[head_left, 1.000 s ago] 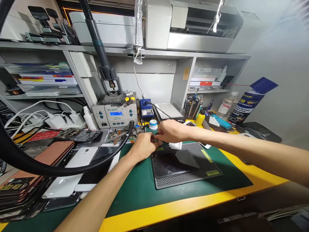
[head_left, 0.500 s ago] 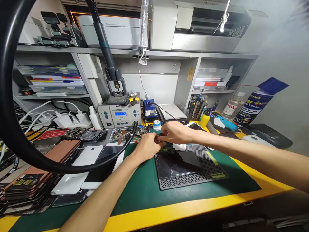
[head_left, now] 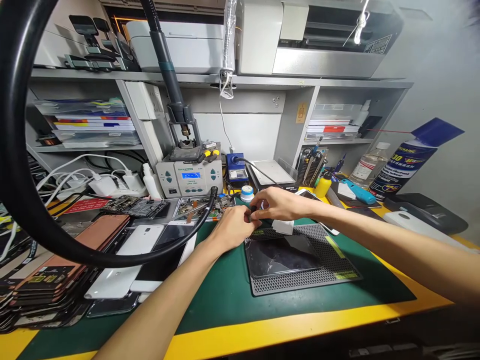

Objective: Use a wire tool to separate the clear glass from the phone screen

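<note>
My left hand [head_left: 235, 225] is closed near the back edge of a grey perforated mat, its fingertips meeting those of my right hand [head_left: 275, 204]. Between them is a small dark thing [head_left: 253, 209], mostly covered by my fingers; its kind cannot be made out. My right hand pinches at it from above. In front of both hands, a black phone screen [head_left: 281, 256] with crack-like marks lies flat on the perforated mat [head_left: 300, 287]. A crumpled white tissue [head_left: 283, 227] sits at the mat's back edge, just below my right wrist.
A thick black hose [head_left: 112, 261] loops across the left side, over stacked phone frames [head_left: 90, 250]. Behind stand a hot-air station [head_left: 193, 179] and a small white-and-blue jar [head_left: 246, 193]. To the right are a yellow bottle [head_left: 323, 185] and a large spray can [head_left: 403, 162].
The whole view has shifted slightly, so things appear a little further right. Both hands keep nearly the same place and pose around the small dark thing.
</note>
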Demonstrator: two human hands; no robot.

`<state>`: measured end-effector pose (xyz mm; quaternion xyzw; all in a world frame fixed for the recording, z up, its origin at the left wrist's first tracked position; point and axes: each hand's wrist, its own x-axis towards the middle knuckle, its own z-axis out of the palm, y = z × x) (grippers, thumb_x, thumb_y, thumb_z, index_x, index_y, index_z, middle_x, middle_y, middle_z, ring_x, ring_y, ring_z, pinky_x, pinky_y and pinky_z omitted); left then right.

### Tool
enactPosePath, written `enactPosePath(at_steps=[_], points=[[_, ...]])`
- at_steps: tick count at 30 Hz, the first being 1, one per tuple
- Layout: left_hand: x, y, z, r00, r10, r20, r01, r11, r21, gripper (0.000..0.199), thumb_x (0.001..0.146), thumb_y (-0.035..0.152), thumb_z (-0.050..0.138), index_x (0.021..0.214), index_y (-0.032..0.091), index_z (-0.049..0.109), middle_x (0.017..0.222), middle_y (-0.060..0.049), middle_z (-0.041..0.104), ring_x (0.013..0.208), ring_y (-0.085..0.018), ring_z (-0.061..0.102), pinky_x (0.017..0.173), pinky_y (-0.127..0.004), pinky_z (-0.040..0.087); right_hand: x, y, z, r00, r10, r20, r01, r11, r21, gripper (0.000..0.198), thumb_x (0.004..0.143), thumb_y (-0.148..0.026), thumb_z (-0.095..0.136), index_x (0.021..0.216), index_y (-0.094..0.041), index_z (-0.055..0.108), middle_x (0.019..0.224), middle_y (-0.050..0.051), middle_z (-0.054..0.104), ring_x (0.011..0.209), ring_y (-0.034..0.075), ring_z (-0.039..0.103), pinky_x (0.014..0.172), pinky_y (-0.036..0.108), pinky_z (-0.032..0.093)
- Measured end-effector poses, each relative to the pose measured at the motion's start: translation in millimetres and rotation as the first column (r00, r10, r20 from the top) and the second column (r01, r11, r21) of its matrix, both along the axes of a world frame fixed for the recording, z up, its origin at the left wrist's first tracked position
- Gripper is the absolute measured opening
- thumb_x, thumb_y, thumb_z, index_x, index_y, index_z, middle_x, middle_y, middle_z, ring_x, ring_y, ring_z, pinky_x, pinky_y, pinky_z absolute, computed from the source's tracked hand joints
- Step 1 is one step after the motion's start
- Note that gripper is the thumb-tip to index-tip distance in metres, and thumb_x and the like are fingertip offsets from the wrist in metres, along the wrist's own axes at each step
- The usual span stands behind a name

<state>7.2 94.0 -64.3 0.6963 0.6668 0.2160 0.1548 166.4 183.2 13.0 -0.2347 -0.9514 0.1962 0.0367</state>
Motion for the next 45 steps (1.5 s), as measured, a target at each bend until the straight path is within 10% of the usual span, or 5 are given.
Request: enactPosePath(at_steps=[33, 45], points=[[-5, -12, 20.6, 0.999, -0.003, 0.055, 0.008, 0.997, -0.083, 0.028, 0.097, 0.037, 0.065, 0.114, 0.015, 0.067, 0.108, -0.006, 0.071, 0.09, -0.02, 0.07, 0.08, -0.039, 0.06, 11, -1, 6, 0.98, -0.142, -0.14, 0.127, 0.986, -0.105, 0.034, 0.085, -0.035, 0.066, 0.108, -0.013, 0.078, 0.079, 0.003, 0.071, 0.068, 0.016, 0.055, 0.059, 0.027, 0.038], [-25, -35, 44.6, 0.997, 0.077, 0.018, -0.075, 0.993, -0.088, 0.021, 0.091, 0.021, 0.059, 0.108, 0.016, 0.071, 0.096, -0.008, 0.076, 0.085, -0.022, 0.07, 0.08, -0.035, 0.053, 18, -1, 0, 0.927, -0.269, -0.261, 0.166, 0.919, -0.359, 0.034, 0.079, -0.036, 0.072, 0.104, -0.012, 0.077, 0.081, 0.004, 0.072, 0.069, 0.015, 0.055, 0.062, 0.028, 0.041]])
